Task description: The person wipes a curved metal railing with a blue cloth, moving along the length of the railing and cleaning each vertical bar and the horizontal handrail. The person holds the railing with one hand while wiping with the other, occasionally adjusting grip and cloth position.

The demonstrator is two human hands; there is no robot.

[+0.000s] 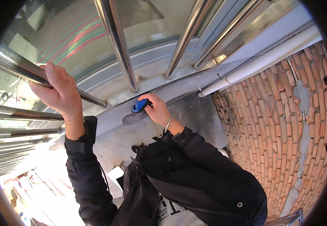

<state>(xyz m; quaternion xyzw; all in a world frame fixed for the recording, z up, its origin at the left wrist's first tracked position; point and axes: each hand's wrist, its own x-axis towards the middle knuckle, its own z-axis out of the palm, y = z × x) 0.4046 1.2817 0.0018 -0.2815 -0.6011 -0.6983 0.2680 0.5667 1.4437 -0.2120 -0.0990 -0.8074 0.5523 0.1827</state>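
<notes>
My left hand [60, 91] is wrapped around a shiny stainless-steel bar [19, 66] of the window guard, with the thumb pointing up. Between the thumb and fingers of my right hand [158, 110] is a small blue and black object [140, 106], held low by the sill's outer face; its exact kind is unclear. Right below it shows a grey oblong shape [134, 118] with a rounded end, possibly a flat insole or a shadow. A bracelet [168, 123] circles my right wrist. More steel bars [121, 48] rise from the pale window sill [152, 80] beyond my hands.
Behind the bars are glass panes, with a striped cloth [76, 45] seen through them. A white pipe [259, 62] runs along the wall at right, above a brick surface [265, 118]. The concrete floor [112, 144] is brightly sunlit toward the left.
</notes>
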